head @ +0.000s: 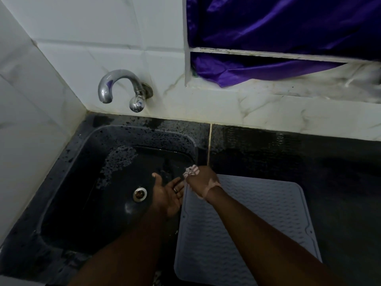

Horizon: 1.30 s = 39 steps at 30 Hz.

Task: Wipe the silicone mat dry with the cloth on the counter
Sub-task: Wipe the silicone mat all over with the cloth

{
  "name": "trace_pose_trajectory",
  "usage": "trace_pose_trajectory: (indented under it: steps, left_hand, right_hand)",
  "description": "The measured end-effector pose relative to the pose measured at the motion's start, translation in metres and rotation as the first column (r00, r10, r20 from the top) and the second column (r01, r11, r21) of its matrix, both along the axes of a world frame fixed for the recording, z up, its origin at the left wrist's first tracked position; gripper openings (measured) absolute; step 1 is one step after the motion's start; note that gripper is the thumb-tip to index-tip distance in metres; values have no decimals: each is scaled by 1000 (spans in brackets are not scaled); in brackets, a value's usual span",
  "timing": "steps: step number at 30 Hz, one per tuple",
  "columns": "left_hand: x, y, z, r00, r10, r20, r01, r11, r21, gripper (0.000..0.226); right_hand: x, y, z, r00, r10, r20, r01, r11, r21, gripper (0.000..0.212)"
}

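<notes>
A: Nearest us, the silicone mat [247, 223] lies flat on the dark counter [340, 182], just right of the sink [86, 174], its left edge reaching the sink's rim.

B: Handy spot, I'd say; any water pushed off that edge runs into the basin.

A: And look at the right hand [201, 178], at the mat's far-left corner, fingers curled tight round the cloth [191, 170], which is bunched into a wad poking out past the knuckles.

B: Bunched like that it looks more like wringing than wiping, though I can't be sure.

A: The left hand [168, 193] sits left of the mat over the sink, palm up, fingers straight and relaxed, holding nothing. A ring shows on one finger.

B: Cupped under the cloth, perhaps to catch drips.

A: Beyond the mat, the drain [140, 194], wet patches on the sink floor, then the chrome tap [121, 87] on the tiled wall.

B: And up right of the mat, purple fabric [278, 27] over the window ledge.
</notes>
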State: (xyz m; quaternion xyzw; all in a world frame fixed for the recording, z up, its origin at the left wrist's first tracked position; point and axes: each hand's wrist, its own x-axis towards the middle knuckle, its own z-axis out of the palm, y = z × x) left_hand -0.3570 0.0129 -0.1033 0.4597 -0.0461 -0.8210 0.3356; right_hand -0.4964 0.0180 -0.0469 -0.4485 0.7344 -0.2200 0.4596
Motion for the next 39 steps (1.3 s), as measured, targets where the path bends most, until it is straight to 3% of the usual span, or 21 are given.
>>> trace_pose_trajectory:
  steps: [3,6,10,12,15,21,30,34,39]
  left_hand:
    - [-3,-8,11,996,-67,59,69,997,-39,99]
    - [-8,-12,20,991,-96,96,102,993,-59,94]
    - [-17,-11,29,973,-128,194,146,986,-82,91]
    - [-21,-8,34,964,-143,224,166,982,-87,90]
    - [-26,-5,39,959,-147,242,173,981,-91,89]
    - [-26,-4,39,956,-151,253,184,976,-113,88]
    - [-30,-3,42,947,-120,298,159,981,-114,89]
    - [-30,-3,46,948,-118,297,155,982,-106,87]
    - [-27,-7,43,950,-144,277,181,977,-113,90]
  right_hand:
    - [-40,23,0,962,-177,-207,151,979,-133,24]
    - [-90,48,2,827,-403,-393,375,915,-149,20]
    - [-148,79,4,641,-503,-579,553,827,-106,27]
    - [-165,91,-1,597,-507,-622,589,803,-89,31]
    - [-166,93,-7,620,-370,-692,511,860,-2,33]
    - [-118,64,0,769,-247,-589,383,916,116,41]
    - [-28,33,3,852,-58,-521,95,994,45,40]
    - [8,20,3,919,-84,-385,92,996,1,35]
    - [5,14,7,990,27,-137,-26,1000,8,31]
